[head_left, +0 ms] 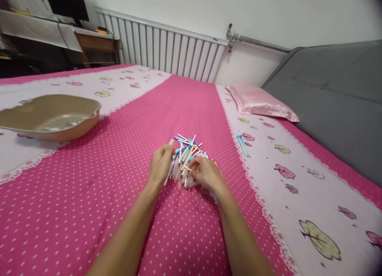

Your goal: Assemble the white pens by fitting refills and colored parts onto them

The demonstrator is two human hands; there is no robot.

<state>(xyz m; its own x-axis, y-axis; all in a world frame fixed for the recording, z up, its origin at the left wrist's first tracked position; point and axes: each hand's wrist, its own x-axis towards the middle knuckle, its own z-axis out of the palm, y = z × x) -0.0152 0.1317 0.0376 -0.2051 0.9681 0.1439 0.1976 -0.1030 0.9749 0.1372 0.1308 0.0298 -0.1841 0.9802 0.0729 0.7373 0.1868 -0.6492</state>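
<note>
A heap of several thin pens (185, 156), white, blue and pale orange, lies on the pink dotted bedsheet (119, 180). My left hand (160, 164) cups the heap's left side, fingers curled against the pens. My right hand (205, 173) rests on the heap's right side, its fingertips pinched on one pen. Two light blue pens (242, 145) lie apart to the right on the pale floral strip.
A beige heart-shaped basin (50, 116) sits at the left with a few small items inside. A pink pillow (259, 102) lies at the right by the grey headboard (334, 96). A white radiator (167, 49) lines the far wall.
</note>
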